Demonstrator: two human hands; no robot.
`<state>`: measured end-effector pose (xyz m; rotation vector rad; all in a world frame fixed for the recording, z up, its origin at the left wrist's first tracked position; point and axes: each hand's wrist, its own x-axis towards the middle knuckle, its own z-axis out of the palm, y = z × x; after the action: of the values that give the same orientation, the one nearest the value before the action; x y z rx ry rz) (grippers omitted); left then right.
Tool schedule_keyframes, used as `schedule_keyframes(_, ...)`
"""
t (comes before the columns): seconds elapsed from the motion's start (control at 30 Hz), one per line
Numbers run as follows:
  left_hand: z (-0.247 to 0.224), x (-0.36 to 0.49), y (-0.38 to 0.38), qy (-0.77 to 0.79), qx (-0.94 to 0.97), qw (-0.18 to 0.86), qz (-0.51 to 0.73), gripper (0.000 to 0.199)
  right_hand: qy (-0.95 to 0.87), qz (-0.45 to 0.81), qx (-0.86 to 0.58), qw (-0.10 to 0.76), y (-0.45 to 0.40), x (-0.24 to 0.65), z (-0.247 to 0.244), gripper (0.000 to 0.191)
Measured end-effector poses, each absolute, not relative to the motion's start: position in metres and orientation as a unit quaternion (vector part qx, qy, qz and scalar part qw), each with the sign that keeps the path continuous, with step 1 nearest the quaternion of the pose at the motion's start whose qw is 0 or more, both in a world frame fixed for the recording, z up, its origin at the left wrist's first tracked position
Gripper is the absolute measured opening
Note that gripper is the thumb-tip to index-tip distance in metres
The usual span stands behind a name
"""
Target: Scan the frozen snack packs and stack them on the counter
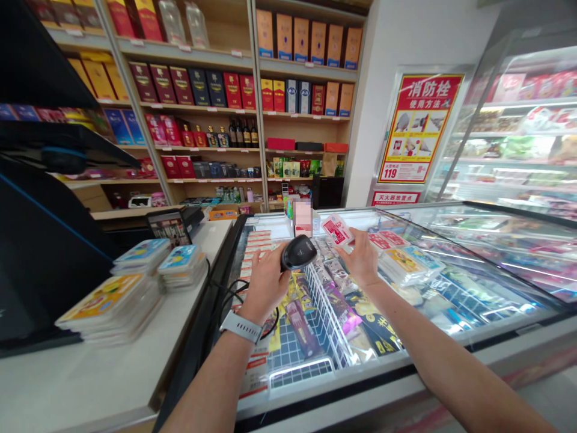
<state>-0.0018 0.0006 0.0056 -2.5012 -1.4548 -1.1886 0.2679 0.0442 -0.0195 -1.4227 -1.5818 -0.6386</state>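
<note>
My left hand (pixel 268 278), with a pale watch strap on its wrist, grips a black handheld scanner (pixel 298 252) over the glass-topped freezer. To its right, my right hand (pixel 362 257) holds a flat clear pack with a red and white label (pixel 337 231) by its edge. Scanner and pack are apart. Just right of that hand, packs with red labels (pixel 387 239) lie on the glass beside a stack with a yellow top label (pixel 404 262) and a blue-labelled pack (pixel 424 260). A black cable (pixel 234 292) loops near my left wrist.
Stacks of flat packs (pixel 110 297) stand on the white counter (pixel 135 385) at left, below a dark monitor (pixel 40 240). The freezer (pixel 342 376) holds wire baskets of wrapped goods. Shelves of boxes (pixel 232 90) and a chiller (pixel 527 144) stand behind.
</note>
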Motion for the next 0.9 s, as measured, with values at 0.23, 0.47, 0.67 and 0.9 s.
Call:
schedule_keyframes(0.23, 0.0062, -0.0005, -0.001, -0.468, -0.8, 0.002, -0.375, 0.056, -0.63, -0.263, -0.577, 0.448, 0.0438, 0.2672, -0.0184, 0.047)
schedule_keyframes(0.47, 0.0046, -0.0006, 0.0003, -0.463, -0.804, 0.013, -0.372, 0.054, -0.624, -0.266, -0.581, 0.449, 0.0452, 0.2689, -0.0184, 0.047)
schedule_keyframes(0.67, 0.0049, -0.0013, 0.0006, -0.462, -0.807, 0.017, -0.366, 0.055, -0.622, -0.271, -0.58, 0.451, 0.0477, 0.2703, -0.0187, 0.046)
schedule_keyframes(0.9, 0.0064, -0.0011, -0.0006, -0.465, -0.805, 0.015, -0.369, 0.054, -0.622, -0.266, -0.581, 0.453, 0.0468, 0.2709, -0.018, 0.047)
